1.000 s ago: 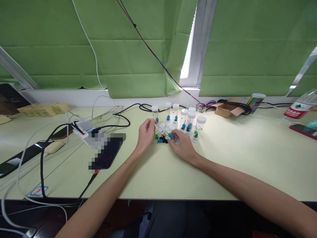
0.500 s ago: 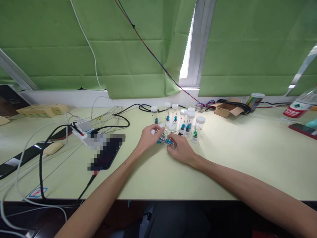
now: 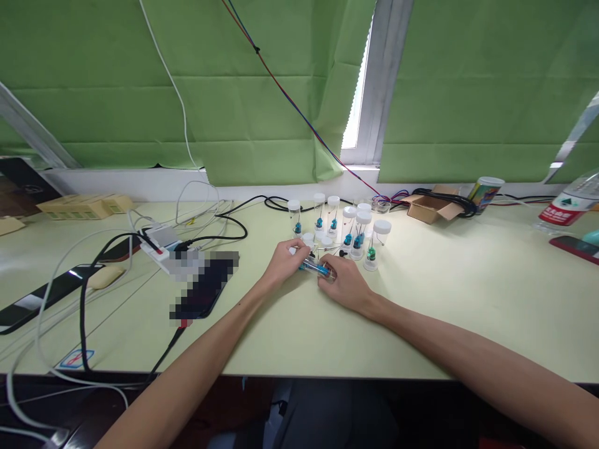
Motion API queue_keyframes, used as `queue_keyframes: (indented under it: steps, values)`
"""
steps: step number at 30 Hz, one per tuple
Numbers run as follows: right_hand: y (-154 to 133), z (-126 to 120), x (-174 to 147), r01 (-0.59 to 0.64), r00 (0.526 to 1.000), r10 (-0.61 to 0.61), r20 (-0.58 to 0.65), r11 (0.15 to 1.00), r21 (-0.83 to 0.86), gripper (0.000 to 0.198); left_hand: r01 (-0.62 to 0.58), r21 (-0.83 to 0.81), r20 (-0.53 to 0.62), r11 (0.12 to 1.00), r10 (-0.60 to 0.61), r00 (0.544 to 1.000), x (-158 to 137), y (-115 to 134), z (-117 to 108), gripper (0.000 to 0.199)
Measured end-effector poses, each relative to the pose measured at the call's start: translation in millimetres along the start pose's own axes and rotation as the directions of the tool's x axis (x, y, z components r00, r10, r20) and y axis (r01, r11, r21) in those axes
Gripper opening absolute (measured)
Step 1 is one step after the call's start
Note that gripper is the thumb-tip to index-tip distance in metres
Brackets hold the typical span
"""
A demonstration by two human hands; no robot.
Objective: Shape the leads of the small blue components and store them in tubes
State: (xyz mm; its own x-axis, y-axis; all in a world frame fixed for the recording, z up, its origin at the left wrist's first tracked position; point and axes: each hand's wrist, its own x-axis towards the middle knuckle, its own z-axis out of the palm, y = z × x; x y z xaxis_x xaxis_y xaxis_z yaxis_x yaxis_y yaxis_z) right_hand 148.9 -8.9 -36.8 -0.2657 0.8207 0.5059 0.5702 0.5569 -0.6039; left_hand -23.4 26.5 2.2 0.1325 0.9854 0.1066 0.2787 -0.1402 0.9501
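Note:
Both hands are on one clear plastic vial [image 3: 314, 266] with a blue part inside, lying nearly level low over the table. My left hand [image 3: 282, 263] is closed on its left end, by what looks like a white cap, mostly covered by the fingers. At the other end, my right hand [image 3: 345, 282] pinches the vial between thumb and fingers. Just behind the hands stand several upright white-capped vials, among them one with a green part [image 3: 371, 254] and one with a blue part [image 3: 294, 221]. Shorter white-capped pieces beside the fingers are partly hidden.
Left of my arm lies a dark phone [image 3: 213, 287] with a cable plugged in. Further left are a white power strip [image 3: 161, 240] and tangled cables. An open cardboard box [image 3: 423, 209] and a printed can [image 3: 486, 192] stand back right, a bottle [image 3: 564, 209] at far right.
The view has shifted slightly, so the scene sits a little further right. The vial in my hands lies a bit more level. Both hands keep their hold.

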Motion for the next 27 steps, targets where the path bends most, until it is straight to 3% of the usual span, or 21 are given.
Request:
queue_keyframes:
  steps: [4, 14, 27]
  values:
    - [-1.8, 0.1, 0.4, 0.005, 1.000, -0.004, -0.022, 1.000, 0.017, 0.012, 0.095, -0.084, -0.001, 0.992, -0.095, 0.995, -0.5, -1.4, 2.7, 0.021]
    - [-0.5, 1.8, -1.2, 0.011, 1.000, -0.010, -0.007, 1.000, 0.023, 0.013, -0.083, -0.013, 0.002, 0.996, 0.083, 0.997, -3.2, 4.0, -1.8, 0.006]
    - [-4.5, 0.3, -3.1, 0.025, 0.998, -0.026, 0.049, 1.000, 0.019, 0.010, -0.138, 0.089, 0.057, 0.986, 0.133, 0.989, 0.2, 6.1, -7.3, 0.010]
